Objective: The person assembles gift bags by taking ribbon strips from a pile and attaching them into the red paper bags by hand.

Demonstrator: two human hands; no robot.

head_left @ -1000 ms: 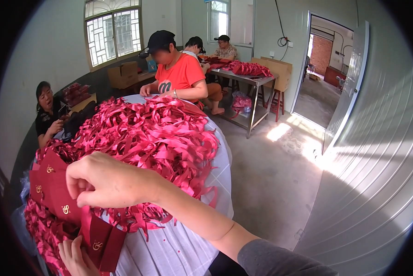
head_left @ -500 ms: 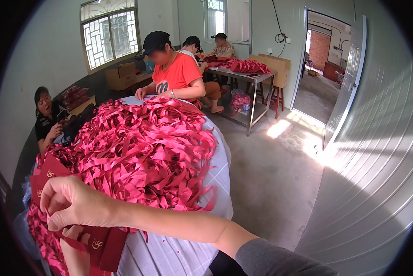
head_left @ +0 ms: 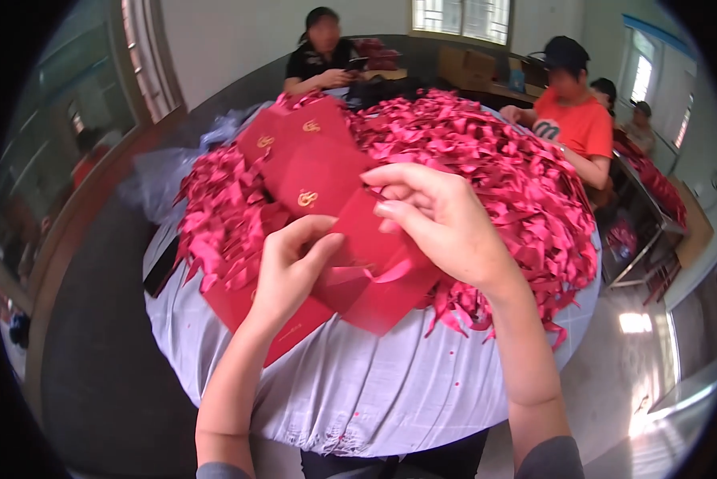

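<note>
Over the near part of the table, both hands are at a flat red paper packet point(head_left: 378, 227) with a pink-red ribbon point(head_left: 366, 274) crossing its lower part. My left hand point(head_left: 291, 259) is closed, thumb and fingers pinching its left edge. With bent fingers, my right hand point(head_left: 438, 219) pinches its upper corner. Beneath and beside it lie more red paper packets point(head_left: 310, 164), some with a gold emblem. A large heap of pink-red ribbons point(head_left: 510, 184) surrounds them. Whether the ribbon itself is gripped by either hand, I cannot tell.
A white cloth point(head_left: 318, 399) covers the round table. Clear plastic wrap point(head_left: 163, 184) and a dark flat object point(head_left: 161, 267) are at its left edge. Across the table sit a person in black point(head_left: 322, 60) and a person in an orange-red shirt point(head_left: 574, 120). A metal table point(head_left: 642, 215) stands right.
My view has swung left, bringing the packets to the middle. My right hand, earlier pinching above the left hand and largely covering it, is now beside it at the packet's corner.
</note>
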